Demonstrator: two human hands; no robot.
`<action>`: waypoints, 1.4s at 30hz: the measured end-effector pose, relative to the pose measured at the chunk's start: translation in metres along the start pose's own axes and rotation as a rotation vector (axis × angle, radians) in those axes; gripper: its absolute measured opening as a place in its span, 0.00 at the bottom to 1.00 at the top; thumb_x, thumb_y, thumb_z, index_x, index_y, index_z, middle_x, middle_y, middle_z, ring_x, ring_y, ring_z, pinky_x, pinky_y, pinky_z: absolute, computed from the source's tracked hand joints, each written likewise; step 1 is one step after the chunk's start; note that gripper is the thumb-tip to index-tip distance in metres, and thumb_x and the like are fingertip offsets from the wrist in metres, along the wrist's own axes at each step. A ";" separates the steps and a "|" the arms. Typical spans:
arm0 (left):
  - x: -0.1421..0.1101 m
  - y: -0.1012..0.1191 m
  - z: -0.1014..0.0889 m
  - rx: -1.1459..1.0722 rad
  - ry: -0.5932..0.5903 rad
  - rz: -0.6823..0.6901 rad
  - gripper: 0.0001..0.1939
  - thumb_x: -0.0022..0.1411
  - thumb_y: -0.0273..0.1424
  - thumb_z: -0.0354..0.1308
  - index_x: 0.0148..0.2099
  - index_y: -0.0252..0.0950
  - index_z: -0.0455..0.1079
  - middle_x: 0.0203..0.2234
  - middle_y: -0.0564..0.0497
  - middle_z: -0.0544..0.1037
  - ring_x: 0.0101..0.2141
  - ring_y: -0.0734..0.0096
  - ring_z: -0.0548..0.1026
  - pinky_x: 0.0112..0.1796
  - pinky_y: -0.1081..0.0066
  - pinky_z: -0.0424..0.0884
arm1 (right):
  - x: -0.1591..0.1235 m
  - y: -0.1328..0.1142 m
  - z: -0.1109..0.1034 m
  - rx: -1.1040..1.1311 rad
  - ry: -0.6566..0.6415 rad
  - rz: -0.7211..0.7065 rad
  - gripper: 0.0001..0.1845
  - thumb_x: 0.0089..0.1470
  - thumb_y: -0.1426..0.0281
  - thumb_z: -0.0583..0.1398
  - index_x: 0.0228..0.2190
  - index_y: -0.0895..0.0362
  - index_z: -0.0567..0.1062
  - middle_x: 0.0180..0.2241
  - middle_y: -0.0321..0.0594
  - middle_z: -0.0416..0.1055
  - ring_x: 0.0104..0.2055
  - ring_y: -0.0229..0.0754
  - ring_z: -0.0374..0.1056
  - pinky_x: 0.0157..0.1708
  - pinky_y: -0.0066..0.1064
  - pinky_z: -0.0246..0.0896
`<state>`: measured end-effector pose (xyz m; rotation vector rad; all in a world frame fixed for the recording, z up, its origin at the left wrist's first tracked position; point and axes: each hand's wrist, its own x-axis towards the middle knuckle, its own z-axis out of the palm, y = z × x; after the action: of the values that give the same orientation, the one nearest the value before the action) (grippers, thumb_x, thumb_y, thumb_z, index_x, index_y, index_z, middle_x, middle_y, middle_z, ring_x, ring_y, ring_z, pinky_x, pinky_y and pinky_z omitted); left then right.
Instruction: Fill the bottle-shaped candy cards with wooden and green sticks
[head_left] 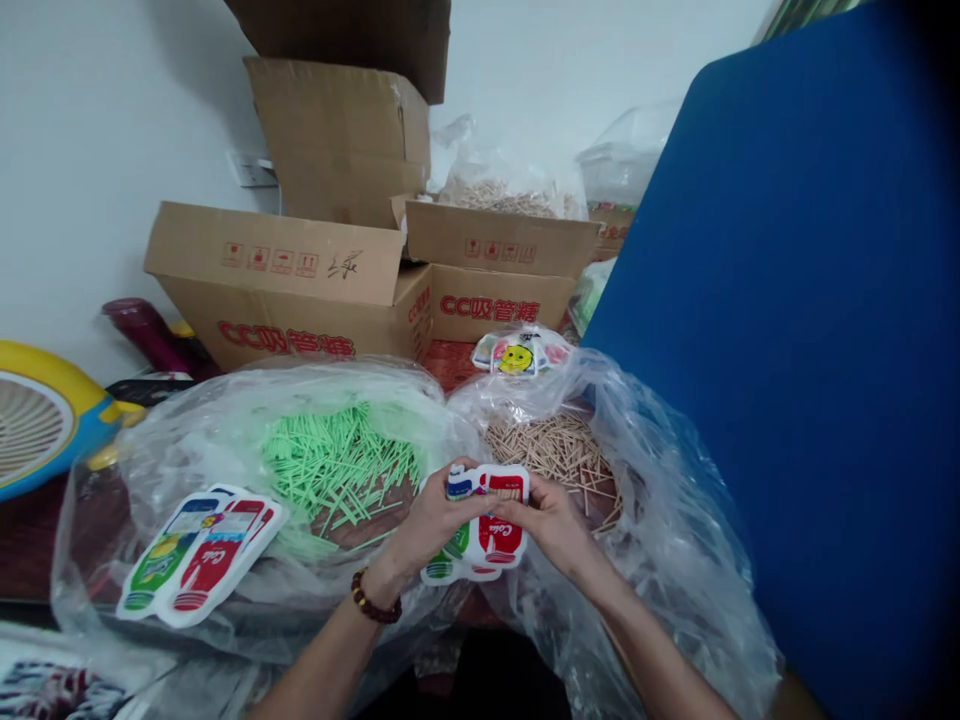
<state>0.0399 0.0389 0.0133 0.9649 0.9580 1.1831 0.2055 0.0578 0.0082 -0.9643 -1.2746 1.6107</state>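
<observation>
Between both hands is a bottle-shaped candy packet (501, 535), red and green with "Cola" printed on it. My left hand (442, 515) grips its left side, thumb across the front. From the other side my right hand (551, 520) pinches the upper right, its thumb meeting the left one. What lies behind the packet is hidden. To the left, a stack of similar packets (202, 550) rests on clear plastic. Green candy sticks (341, 455) lie loose in an opened plastic bag beyond my left hand. Brown sticks (555, 450) fill another opened bag beyond my right hand.
Two cardboard boxes (300, 290) with red lettering stand behind the bags. A packet with a yellow smiley (517, 355) lies before them. A blue panel (787, 350) blocks the right side. A yellow and blue fan (45, 420) and a purple bottle (146, 335) stand left.
</observation>
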 end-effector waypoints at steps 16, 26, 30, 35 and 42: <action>-0.006 -0.001 -0.004 0.019 0.030 -0.045 0.12 0.50 0.32 0.67 0.35 0.30 0.74 0.26 0.50 0.80 0.26 0.70 0.75 0.29 0.72 0.72 | -0.002 0.005 -0.002 0.051 -0.145 0.079 0.20 0.41 0.67 0.70 0.39 0.55 0.77 0.34 0.36 0.78 0.35 0.42 0.73 0.41 0.36 0.66; -0.007 -0.010 -0.008 0.013 0.081 -0.049 0.15 0.48 0.35 0.68 0.36 0.30 0.76 0.27 0.47 0.81 0.25 0.66 0.77 0.28 0.70 0.72 | -0.001 0.015 -0.005 -0.086 -0.067 0.008 0.14 0.41 0.63 0.69 0.31 0.57 0.77 0.29 0.35 0.76 0.31 0.41 0.70 0.36 0.34 0.65; -0.010 -0.013 -0.008 -0.027 0.084 -0.025 0.14 0.48 0.34 0.68 0.36 0.30 0.76 0.27 0.47 0.81 0.25 0.67 0.76 0.27 0.70 0.72 | -0.002 0.014 -0.004 -0.152 -0.075 0.001 0.14 0.42 0.61 0.69 0.27 0.57 0.76 0.26 0.34 0.74 0.30 0.41 0.69 0.35 0.33 0.65; -0.009 -0.017 -0.016 0.096 0.099 -0.011 0.16 0.50 0.37 0.66 0.38 0.31 0.75 0.31 0.48 0.80 0.29 0.66 0.76 0.31 0.70 0.72 | 0.003 0.024 0.000 -0.176 -0.041 -0.029 0.14 0.45 0.61 0.66 0.32 0.57 0.75 0.30 0.36 0.75 0.32 0.40 0.69 0.33 0.32 0.64; -0.018 -0.047 -0.056 0.799 0.326 0.204 0.35 0.55 0.32 0.61 0.64 0.35 0.55 0.48 0.41 0.71 0.48 0.56 0.71 0.49 0.57 0.66 | 0.018 0.059 -0.016 -0.956 0.086 0.040 0.11 0.48 0.61 0.61 0.25 0.56 0.71 0.23 0.35 0.71 0.27 0.40 0.65 0.27 0.29 0.53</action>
<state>-0.0017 0.0203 -0.0467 1.5508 1.6926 1.1549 0.2056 0.0723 -0.0537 -1.5948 -2.0126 0.9156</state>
